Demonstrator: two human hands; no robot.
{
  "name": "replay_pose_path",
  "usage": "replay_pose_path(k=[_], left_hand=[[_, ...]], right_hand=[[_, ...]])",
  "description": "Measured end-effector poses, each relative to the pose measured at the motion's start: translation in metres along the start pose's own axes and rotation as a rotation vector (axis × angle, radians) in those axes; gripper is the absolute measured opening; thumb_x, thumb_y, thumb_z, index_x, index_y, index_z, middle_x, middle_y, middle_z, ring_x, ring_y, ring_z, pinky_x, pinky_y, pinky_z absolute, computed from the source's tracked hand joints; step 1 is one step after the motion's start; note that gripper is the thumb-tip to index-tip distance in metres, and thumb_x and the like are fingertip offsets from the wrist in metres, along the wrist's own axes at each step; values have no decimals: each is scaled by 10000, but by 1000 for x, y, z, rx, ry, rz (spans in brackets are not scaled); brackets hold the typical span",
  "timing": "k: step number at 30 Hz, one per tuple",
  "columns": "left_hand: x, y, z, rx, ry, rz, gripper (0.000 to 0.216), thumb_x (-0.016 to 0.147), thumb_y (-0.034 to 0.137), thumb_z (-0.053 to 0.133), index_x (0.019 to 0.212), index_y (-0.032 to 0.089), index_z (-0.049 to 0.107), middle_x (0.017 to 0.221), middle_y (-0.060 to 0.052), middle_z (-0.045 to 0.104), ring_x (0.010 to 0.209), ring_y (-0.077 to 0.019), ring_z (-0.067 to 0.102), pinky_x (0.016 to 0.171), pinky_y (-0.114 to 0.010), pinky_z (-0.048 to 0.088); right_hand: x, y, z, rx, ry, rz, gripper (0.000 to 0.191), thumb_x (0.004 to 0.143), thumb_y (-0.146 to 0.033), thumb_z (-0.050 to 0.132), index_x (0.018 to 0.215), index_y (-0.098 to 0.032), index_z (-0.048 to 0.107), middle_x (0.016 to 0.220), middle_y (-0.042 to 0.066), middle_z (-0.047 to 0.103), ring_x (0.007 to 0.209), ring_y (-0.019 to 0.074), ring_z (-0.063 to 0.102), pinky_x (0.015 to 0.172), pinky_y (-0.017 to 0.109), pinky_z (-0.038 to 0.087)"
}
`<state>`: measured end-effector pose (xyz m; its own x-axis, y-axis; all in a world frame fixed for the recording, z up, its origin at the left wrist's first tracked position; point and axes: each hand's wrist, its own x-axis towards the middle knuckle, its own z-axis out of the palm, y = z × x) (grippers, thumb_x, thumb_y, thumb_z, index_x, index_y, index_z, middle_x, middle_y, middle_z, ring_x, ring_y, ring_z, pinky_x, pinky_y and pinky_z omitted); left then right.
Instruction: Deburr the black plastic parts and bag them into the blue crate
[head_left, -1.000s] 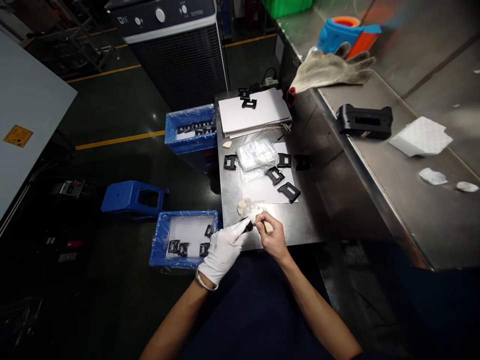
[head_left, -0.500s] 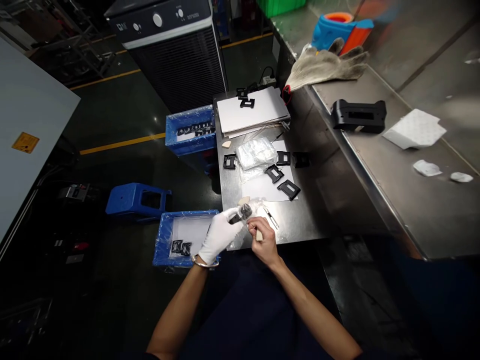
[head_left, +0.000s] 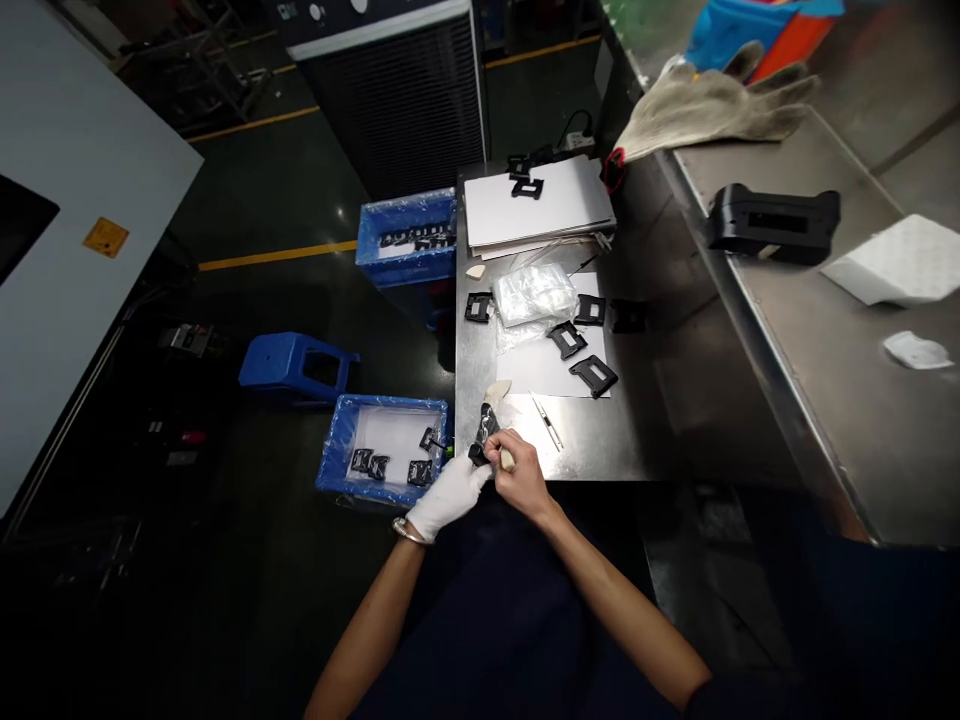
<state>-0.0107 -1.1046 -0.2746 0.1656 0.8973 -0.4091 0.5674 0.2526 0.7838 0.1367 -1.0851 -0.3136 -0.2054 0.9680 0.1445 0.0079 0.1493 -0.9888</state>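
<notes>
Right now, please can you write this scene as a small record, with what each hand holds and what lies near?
left hand: white glove, holds a black frame
right hand: bare, holds a pale piece against the frame
near the hands: tweezers on the steel table
beside the table: blue crate with black frames inside

Steel table [head_left: 600, 440] with black frames [head_left: 592, 376], stacked white sheets [head_left: 536, 205], tweezers [head_left: 547, 422]

Parts [head_left: 379, 467] in crate [head_left: 334, 460], L of bench [head_left: 577, 450]
</notes>
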Motion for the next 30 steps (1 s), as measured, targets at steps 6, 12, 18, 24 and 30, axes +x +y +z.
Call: replay_pose_path(k=[6,12,18,24,30], left_hand=[[-17,-17,18,-101,434,-32,371,931,326,568,1246,143,632,1275,-138,676,1222,-257,612,1116,-404,420],[-43,-35,37,-195,770,-201,311,984,290,437,1153,132,644,1147,-117,715,1034,-195,674,937,-315,521],[-65,-51,40,46,688,-476,128,856,203,595,923,149,690,866,-90,725,838,-218,681,833,-315,506],[-84,-67,12,30,529,-584,441,867,216,606,1293,104,603,1075,-192,737,1012,-298,710,893,-375,520],[-159,-80,-17,-230,393,-411,567,938,328,574,1485,214,477,1412,-101,622,1306,-240,586,1087,-347,465]], right_hand=[[-11,14,12,112,-181,72,115,785,-110,473,739,-211,505,744,-1,553,733,166,518,713,286,392],[-25,20,33,88,-367,45,148,745,-75,464,710,-216,491,710,-2,547,731,178,494,720,299,374],[-34,6,58,77,-434,-48,170,728,-51,454,708,-219,472,712,5,541,734,186,470,710,305,351],[-43,20,86,109,-600,60,111,768,-118,499,718,-217,503,735,14,561,743,192,488,713,315,368],[-42,40,131,273,-728,266,198,898,-317,544,733,-207,532,942,68,687,876,207,626,821,346,469]])
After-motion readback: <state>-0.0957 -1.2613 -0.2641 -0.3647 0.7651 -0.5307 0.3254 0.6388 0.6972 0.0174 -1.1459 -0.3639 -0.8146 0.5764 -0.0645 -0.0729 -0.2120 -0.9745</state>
